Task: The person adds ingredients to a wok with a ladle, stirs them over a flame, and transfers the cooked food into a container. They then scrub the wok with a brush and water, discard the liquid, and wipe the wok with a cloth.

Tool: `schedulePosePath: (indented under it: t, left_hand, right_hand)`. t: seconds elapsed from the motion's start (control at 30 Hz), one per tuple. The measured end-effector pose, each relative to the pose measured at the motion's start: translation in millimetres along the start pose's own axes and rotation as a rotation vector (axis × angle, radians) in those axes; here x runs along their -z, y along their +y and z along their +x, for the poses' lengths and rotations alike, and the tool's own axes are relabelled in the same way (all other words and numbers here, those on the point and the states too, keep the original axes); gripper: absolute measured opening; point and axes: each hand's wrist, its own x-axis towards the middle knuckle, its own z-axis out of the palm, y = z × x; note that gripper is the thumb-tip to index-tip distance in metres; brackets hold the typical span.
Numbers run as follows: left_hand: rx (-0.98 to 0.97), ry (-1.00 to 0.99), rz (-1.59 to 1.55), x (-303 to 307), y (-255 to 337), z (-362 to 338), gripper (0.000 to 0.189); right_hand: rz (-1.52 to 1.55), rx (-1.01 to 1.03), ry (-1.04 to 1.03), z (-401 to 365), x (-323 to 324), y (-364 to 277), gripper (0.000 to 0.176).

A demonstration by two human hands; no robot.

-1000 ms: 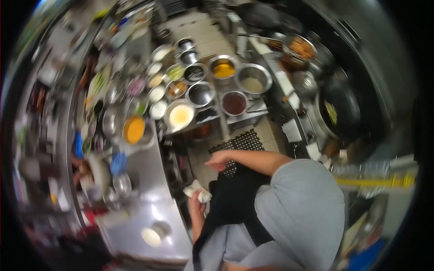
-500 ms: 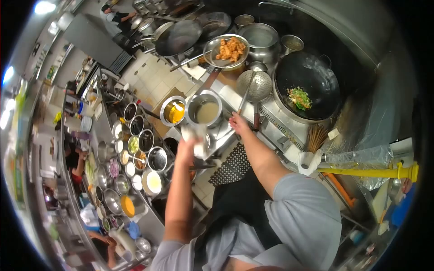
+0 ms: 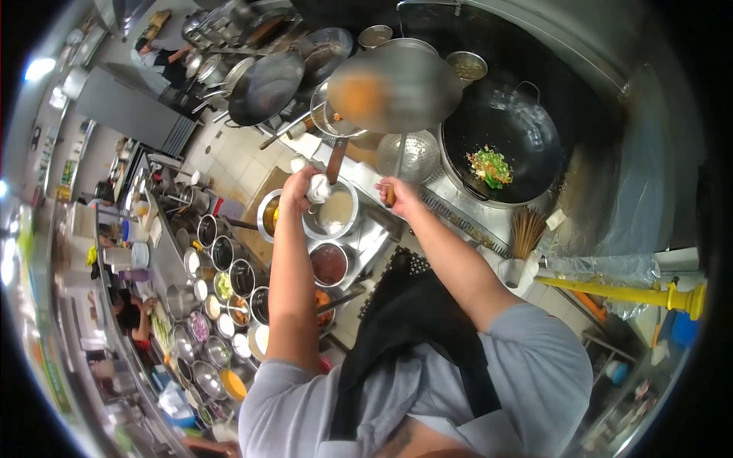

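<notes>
My left hand (image 3: 299,188) is closed on a bunched white cloth (image 3: 318,189), over the rim of a metal pot (image 3: 350,229) of cloudy liquid. My right hand (image 3: 401,197) grips the wooden handle of a ladle (image 3: 390,197). Its thin shaft runs up across a perforated skimmer (image 3: 421,158) on the stove edge; the ladle's head is hidden by a blurred oval patch. To the right, a black wok (image 3: 527,130) holds chopped greens with light and orange bits (image 3: 490,167).
A strainer (image 3: 324,114) is partly hidden by the blur. More woks (image 3: 267,88) stand at upper left. A bamboo brush (image 3: 527,233) is right of my forearm. Several bowls of ingredients (image 3: 243,278) line the left counter. Another person (image 3: 160,61) stands far back.
The cloth hand has moved up and left to the pot's rim. My right hand now wraps the ladle handle more fully. The view has shifted, and a blurred patch covers the fried pieces.
</notes>
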Motion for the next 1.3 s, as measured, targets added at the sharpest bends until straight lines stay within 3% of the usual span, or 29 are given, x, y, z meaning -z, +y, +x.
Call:
schedulePosePath:
  t: [0.2, 0.27, 0.37, 0.47, 0.53, 0.63, 0.73, 0.77, 0.9, 0.97, 1.13, 1.23, 1.3]
  left_hand:
    - [-0.064, -0.021, 0.147, 5, 10, 6, 0.030]
    - [-0.171, 0.040, 0.353, 16, 9, 25, 0.031]
    - [-0.052, -0.037, 0.479, 33, 6, 66, 0.030]
    - [-0.058, -0.219, 0.160, 18, 13, 51, 0.024]
    - [0.036, -0.342, 0.181, 22, 17, 68, 0.024]
    - [0.257, -0.585, -0.119, 9, 21, 72, 0.044]
    - [0.290, -0.708, -0.297, -8, 24, 72, 0.046]
    - [0.272, -0.686, -0.297, -11, 26, 71, 0.036]
    - [0.310, -0.707, -0.348, -23, 21, 92, 0.035]
    - [0.353, -0.674, -0.324, -36, 22, 81, 0.035]
    - [0.356, -0.587, -0.277, -48, 19, 75, 0.033]
    - [0.140, -0.338, 0.093, -48, 16, 73, 0.028]
    - [0.134, -0.353, 0.159, -38, 15, 80, 0.028]
  right_hand:
    - [0.145, -0.096, -0.079, -2, -49, 5, 0.032]
    - [0.159, -0.100, -0.049, -2, -76, 11, 0.025]
    - [0.151, -0.070, -0.069, 17, -89, 22, 0.020]
    - [0.188, -0.075, 0.008, 24, -94, 25, 0.006]
    - [0.178, -0.058, 0.069, 21, -101, 22, 0.007]
    - [0.202, -0.036, 0.090, 17, -106, 19, 0.012]
    - [0.151, -0.064, 0.109, 4, -113, 6, 0.014]
    - [0.077, -0.055, 0.150, -2, -115, 4, 0.011]
    - [-0.048, 0.052, 0.255, -21, -119, 1, 0.016]
    - [-0.266, 0.198, 0.286, -51, -129, -7, 0.023]
    - [-0.235, 0.229, 0.331, -72, -96, -4, 0.018]
    - [-0.078, 0.281, 0.250, -115, -71, -5, 0.018]
    - [-0.026, 0.310, 0.068, -162, -54, -13, 0.021]
